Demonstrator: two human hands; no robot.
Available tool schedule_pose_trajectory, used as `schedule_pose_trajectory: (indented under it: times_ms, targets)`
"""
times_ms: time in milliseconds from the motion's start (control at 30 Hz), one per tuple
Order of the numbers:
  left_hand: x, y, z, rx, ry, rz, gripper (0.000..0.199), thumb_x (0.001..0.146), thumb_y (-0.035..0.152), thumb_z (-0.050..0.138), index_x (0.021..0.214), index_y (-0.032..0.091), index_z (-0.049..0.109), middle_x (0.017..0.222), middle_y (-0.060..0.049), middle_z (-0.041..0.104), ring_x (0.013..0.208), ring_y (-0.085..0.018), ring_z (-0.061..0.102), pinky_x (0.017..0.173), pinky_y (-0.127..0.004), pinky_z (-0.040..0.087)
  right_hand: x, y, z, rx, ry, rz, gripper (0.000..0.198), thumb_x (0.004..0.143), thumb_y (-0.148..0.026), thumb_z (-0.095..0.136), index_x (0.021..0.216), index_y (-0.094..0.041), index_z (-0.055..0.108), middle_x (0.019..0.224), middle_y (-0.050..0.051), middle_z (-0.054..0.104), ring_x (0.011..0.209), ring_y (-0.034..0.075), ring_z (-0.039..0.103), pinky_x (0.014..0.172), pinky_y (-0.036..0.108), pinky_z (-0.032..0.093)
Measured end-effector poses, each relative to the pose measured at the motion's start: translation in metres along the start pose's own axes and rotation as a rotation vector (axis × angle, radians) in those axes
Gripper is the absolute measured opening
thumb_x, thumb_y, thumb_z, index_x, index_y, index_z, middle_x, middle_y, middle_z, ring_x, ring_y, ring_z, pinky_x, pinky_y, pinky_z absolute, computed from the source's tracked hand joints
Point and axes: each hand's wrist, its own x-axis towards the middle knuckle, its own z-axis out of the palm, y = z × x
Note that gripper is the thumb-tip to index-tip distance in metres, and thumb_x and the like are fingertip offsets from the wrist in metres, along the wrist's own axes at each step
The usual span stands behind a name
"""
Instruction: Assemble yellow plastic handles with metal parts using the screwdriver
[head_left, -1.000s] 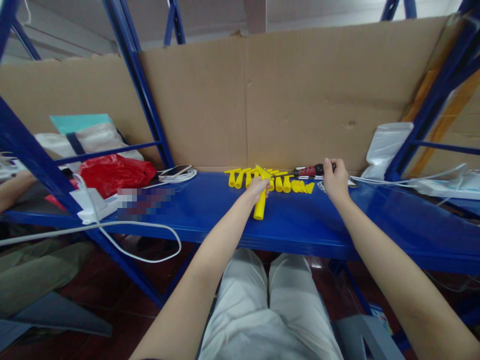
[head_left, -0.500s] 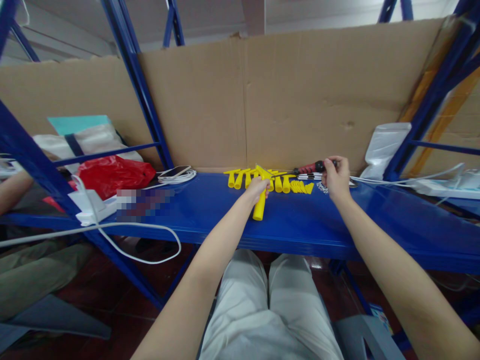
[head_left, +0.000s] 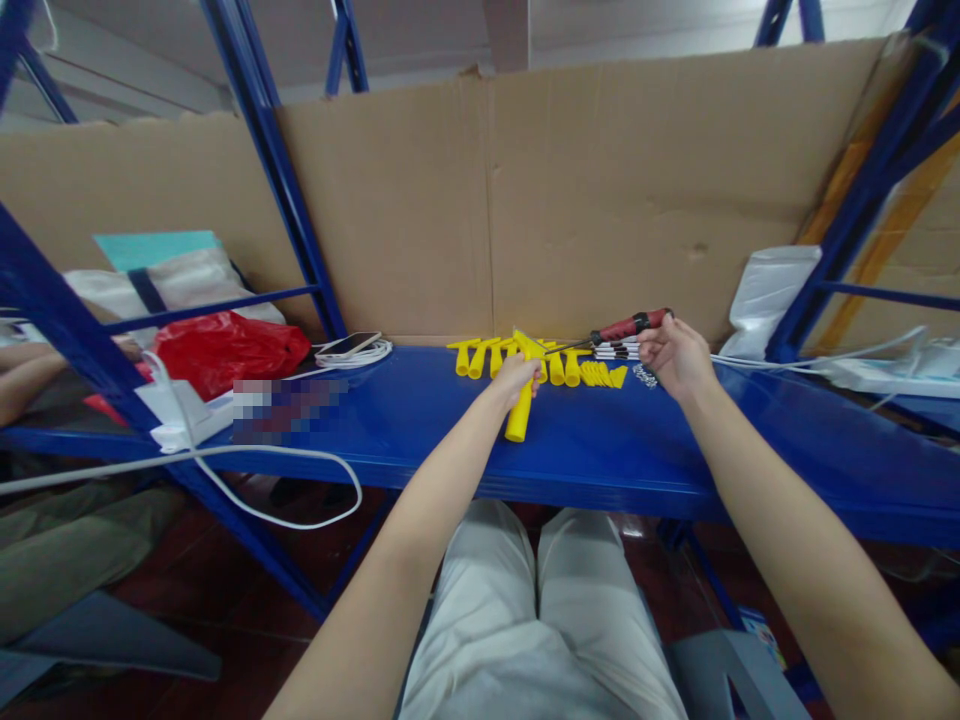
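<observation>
Screwdriver (head_left: 624, 329) raised, handle end (head_left: 661, 318) at right grip (head_left: 679, 358).

1. Yellow cylindrical-handled plastic piece (head_left: 517, 420): smooth, with a soft sheen.
2. Red-and-black long-handled screwdriver (head_left: 615, 332): plastic-looking grip, slim metal-looking shaft.
3. Blue flat painted-metal bench (head_left: 600, 440): smooth and glossy, catching reflections.
4. Brown upright cardboard sheet (head_left: 600, 200): matt, paper-faced, lightly dented.
5. Red crumpled plastic bag (head_left: 232, 350): shiny, wrinkled.
6. Pale grey cloth trousers (head_left: 555, 660): matt, softly creased.

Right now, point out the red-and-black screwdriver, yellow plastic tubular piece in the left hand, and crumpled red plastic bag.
Red-and-black screwdriver (head_left: 622, 330): head view, red grip.
Yellow plastic tubular piece (head_left: 517, 419): head view, lower tube.
Crumpled red plastic bag (head_left: 231, 351): head view, middle.
</observation>
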Motion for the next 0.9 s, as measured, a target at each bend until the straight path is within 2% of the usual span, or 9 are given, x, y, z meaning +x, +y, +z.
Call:
schedule_pose_trajectory:
  times_ms: [167, 267, 500, 633, 767, 900]
  targets:
    - [0.001, 0.0, 0.0, 0.004, -0.002, 0.007, 0.03, 0.079, -0.001, 0.045, 0.058, 0.019, 0.04, 0.044, 0.007, 0.039, 0.034, -0.006, 0.036, 0.04, -0.02, 0.028, 0.003, 0.004, -0.003, -0.02, 0.076, -0.054, 0.049, 0.067, -0.051, 0.081, 0.066, -0.022, 0.042, 0.045, -0.009, 0.045, 0.034, 0.006, 0.041, 0.03, 0.017, 0.029]
    - [0.0, 0.0, 0.0, 0.017, -0.015, 0.01, 0.029, 0.078, -0.001, 0.045, 0.058, 0.019, 0.04, 0.043, 0.007, 0.039, 0.034, -0.006, 0.036, 0.04, -0.02, 0.028, 0.004, 0.006, -0.005, 0.005, 0.137, -0.039, 0.053, 0.06, -0.05, 0.084, 0.064, -0.023, 0.039, 0.044, -0.01, 0.043, 0.034, 0.006, 0.04, 0.029, 0.017, 0.028]
    - [-0.002, 0.001, 0.001, 0.034, -0.016, 0.005, 0.029, 0.08, 0.0, 0.043, 0.059, 0.019, 0.039, 0.043, 0.007, 0.038, 0.035, -0.005, 0.036, 0.041, -0.019, 0.029, 0.004, 0.005, -0.007, 0.014, 0.124, 0.047, 0.045, 0.067, -0.055, 0.079, 0.068, -0.023, 0.047, 0.037, -0.012, 0.032, 0.03, 0.006, 0.032, 0.029, 0.018, 0.029]
    - [-0.002, 0.001, 0.001, 0.022, -0.01, 0.01, 0.028, 0.079, -0.001, 0.043, 0.061, 0.02, 0.039, 0.044, 0.008, 0.039, 0.034, -0.005, 0.036, 0.04, -0.019, 0.028, 0.003, -0.001, -0.005, 0.075, 0.048, 0.099, 0.045, 0.074, -0.062, 0.071, 0.071, -0.022, 0.051, 0.041, -0.008, 0.042, 0.034, 0.006, 0.039, 0.032, 0.018, 0.031]
    - [-0.001, 0.001, 0.001, 0.02, -0.024, 0.016, 0.029, 0.08, -0.001, 0.043, 0.06, 0.02, 0.039, 0.044, 0.008, 0.039, 0.033, -0.004, 0.036, 0.039, -0.019, 0.028, 0.003, -0.004, -0.005, 0.125, 0.036, 0.112, 0.042, 0.08, -0.057, 0.069, 0.069, -0.021, 0.049, 0.053, -0.004, 0.056, 0.039, 0.006, 0.047, 0.035, 0.019, 0.036]
    - [-0.001, 0.001, 0.001, 0.021, -0.004, 0.009, 0.029, 0.081, -0.001, 0.042, 0.06, 0.02, 0.039, 0.044, 0.008, 0.04, 0.033, -0.005, 0.037, 0.039, -0.019, 0.028, 0.005, 0.0, -0.008, 0.112, 0.034, 0.107, 0.041, 0.078, -0.052, 0.073, 0.07, -0.021, 0.047, 0.05, -0.006, 0.051, 0.037, 0.007, 0.043, 0.033, 0.019, 0.033]
